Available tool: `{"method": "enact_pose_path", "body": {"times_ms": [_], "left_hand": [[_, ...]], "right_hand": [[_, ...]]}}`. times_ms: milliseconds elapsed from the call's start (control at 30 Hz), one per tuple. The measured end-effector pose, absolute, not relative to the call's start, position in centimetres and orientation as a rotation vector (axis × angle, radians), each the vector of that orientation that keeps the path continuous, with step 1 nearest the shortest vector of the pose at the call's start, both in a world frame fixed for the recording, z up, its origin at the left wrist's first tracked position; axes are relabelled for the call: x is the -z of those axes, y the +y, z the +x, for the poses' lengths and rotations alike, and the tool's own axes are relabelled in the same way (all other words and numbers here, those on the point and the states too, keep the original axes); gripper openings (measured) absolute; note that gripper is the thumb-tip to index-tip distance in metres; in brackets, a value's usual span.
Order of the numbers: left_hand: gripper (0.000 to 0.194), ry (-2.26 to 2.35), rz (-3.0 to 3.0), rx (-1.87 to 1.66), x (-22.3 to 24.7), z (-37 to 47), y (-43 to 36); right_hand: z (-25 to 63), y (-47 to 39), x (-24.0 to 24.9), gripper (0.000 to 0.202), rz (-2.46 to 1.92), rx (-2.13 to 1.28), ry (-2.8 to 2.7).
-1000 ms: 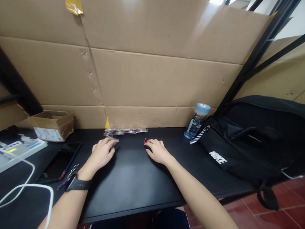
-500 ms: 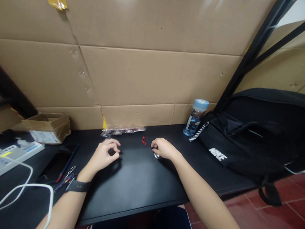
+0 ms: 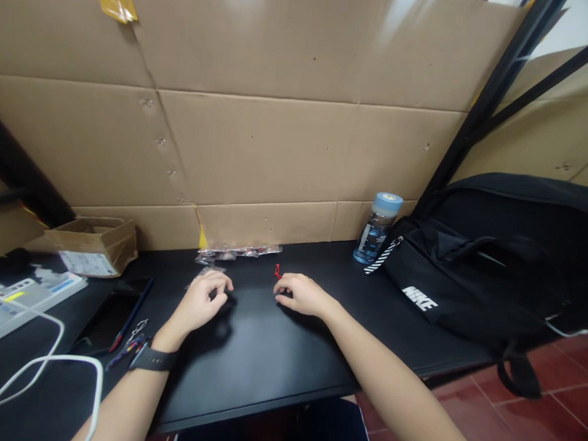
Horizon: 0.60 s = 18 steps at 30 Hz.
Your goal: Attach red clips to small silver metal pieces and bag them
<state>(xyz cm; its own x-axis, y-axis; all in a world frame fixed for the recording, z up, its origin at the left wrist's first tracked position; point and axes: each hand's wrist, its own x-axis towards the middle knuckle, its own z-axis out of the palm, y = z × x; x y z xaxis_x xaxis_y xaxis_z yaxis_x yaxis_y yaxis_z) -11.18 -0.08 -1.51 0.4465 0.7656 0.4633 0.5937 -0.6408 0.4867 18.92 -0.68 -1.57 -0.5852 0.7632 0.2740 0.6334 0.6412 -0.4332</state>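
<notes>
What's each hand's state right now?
Left hand: loosely curled; whether it holds anything can't be told.
Right hand: loosely curled beside the red cord; holding or not can't be told.

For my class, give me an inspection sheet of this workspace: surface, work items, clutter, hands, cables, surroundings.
Surface: black tabletop, dark, smooth-looking.
Work items: red cord beside the right hand, contact unclear; clear packets along the cardboard wall.
Clutter: phone, cardboard box, upright bottle, black backpack.
Hands: left hand curled, thumb and forefinger apart; right curled, grip hidden.
Cables: white cable looping at left.
Surroundings: cardboard wall behind, red floor tiles at right.
</notes>
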Motion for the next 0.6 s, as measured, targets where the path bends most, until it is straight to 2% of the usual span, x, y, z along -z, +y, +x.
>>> {"method": "enact_pose_path", "body": {"times_ms": [100, 233, 333, 433, 600], "left_hand": [[0.034, 1.195, 2.435, -0.969, 1.5, -11.0, -0.2], [0.041, 1.351, 2.391, -1.009, 1.8, -10.8, -0.2], [0.035, 1.436, 2.365, -0.992, 1.8, -10.7, -0.3], [0.021, 1.364, 2.379, -0.995, 1.5, -10.6, -0.5], [0.008, 1.183, 2.445, -1.035, 1.3, -10.6, -0.5]], "right_hand": [[18.6, -0.7, 1.6, 0.006, -1.100, -0.298, -2.363], [18.7, -0.4, 1.7, 0.016, -1.108, -0.173, -2.281], [18.8, -0.2, 1.9, 0.021, -1.134, -0.144, -2.275], [18.8, -0.1, 2.2, 0.025, -1.163, -0.154, -2.316], [18.8, 0.3, 2.9, 0.017, -1.210, -0.221, -2.415]]}}
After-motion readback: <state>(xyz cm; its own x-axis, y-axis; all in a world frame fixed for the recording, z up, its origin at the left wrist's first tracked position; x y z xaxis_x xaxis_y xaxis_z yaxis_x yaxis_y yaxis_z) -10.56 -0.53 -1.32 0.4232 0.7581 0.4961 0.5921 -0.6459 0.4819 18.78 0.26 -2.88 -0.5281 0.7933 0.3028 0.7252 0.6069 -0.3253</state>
